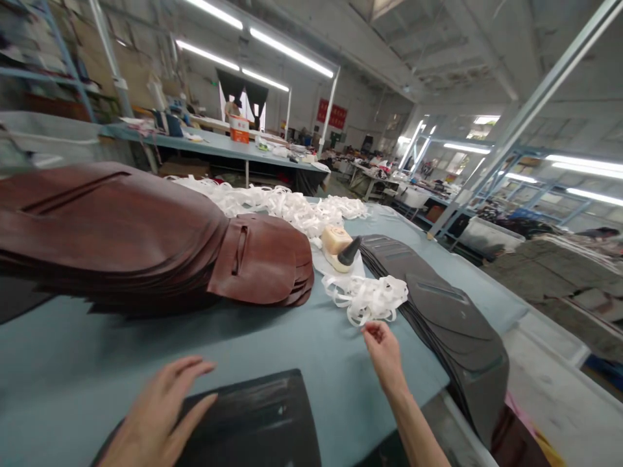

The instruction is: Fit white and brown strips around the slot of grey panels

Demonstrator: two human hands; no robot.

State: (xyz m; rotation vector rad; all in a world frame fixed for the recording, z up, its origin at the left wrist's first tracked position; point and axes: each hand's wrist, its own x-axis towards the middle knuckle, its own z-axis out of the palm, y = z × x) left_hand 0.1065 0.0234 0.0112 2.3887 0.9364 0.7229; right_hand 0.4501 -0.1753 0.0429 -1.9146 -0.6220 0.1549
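Note:
My left hand (165,412) is open, thumb and fingers apart, over the left part of a black leather-like panel (257,415) at the table's near edge. My right hand (384,357) has its fingers pinched together at the near edge of a small heap of white strips (372,298), apparently on one strip. Just beyond that heap stands a pale yellow block-like container (335,239) with a black cone (349,251) leaning against it. Overlapping dark grey panels (438,305) with slits lie to the right of the heap.
Brown leather-like pieces (263,259) with slots are stacked at the left of the blue-green table (195,337). A longer heap of white strips (292,207) lies at the back. Plastic bins (540,376) stand at the right. Another worktable (219,146) is beyond.

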